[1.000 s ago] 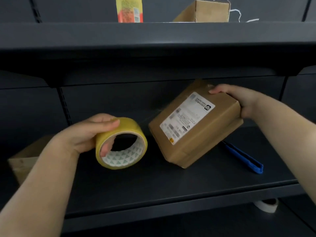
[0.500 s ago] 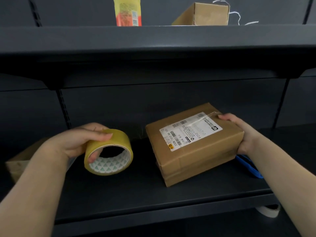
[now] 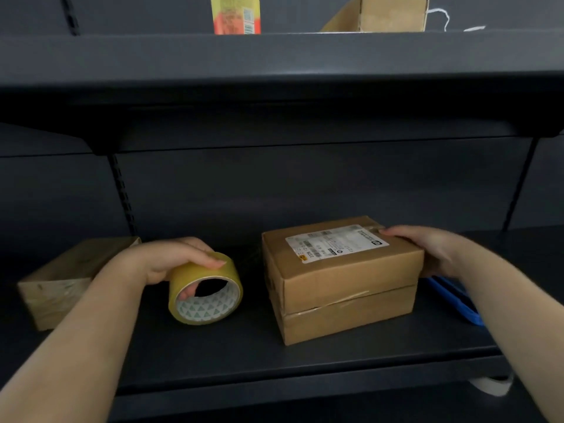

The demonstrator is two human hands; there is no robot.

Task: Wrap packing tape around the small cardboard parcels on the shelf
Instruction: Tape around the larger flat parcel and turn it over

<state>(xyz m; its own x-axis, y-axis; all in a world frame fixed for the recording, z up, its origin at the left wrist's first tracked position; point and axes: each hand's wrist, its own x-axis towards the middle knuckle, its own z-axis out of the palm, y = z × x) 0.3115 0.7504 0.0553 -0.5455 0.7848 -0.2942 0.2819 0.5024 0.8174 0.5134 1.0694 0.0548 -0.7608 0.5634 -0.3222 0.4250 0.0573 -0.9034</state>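
Observation:
A brown cardboard parcel [image 3: 345,288] with a white shipping label lies flat on the dark shelf [image 3: 244,361], taped round its middle. My right hand [image 3: 427,248] grips its right end, thumb on the top face and fingers down the side. A roll of yellow packing tape [image 3: 207,291] stands on edge left of the parcel. My left hand [image 3: 171,261] holds the roll, fingers over its top and one finger inside the core. A thin clear strip of tape seems to run from the roll toward the parcel.
A second cardboard box [image 3: 67,279] sits at the far left of the shelf. A blue tool [image 3: 454,300] lies right of the parcel, under my right forearm. On the upper shelf stand a yellow-orange carton [image 3: 236,13] and an open box [image 3: 384,13]. A white roll [image 3: 491,386] lies below.
The parcel went from tilted on one corner to lying flat on the shelf, label up. My left hand brought the tape roll down onto the shelf beside it.

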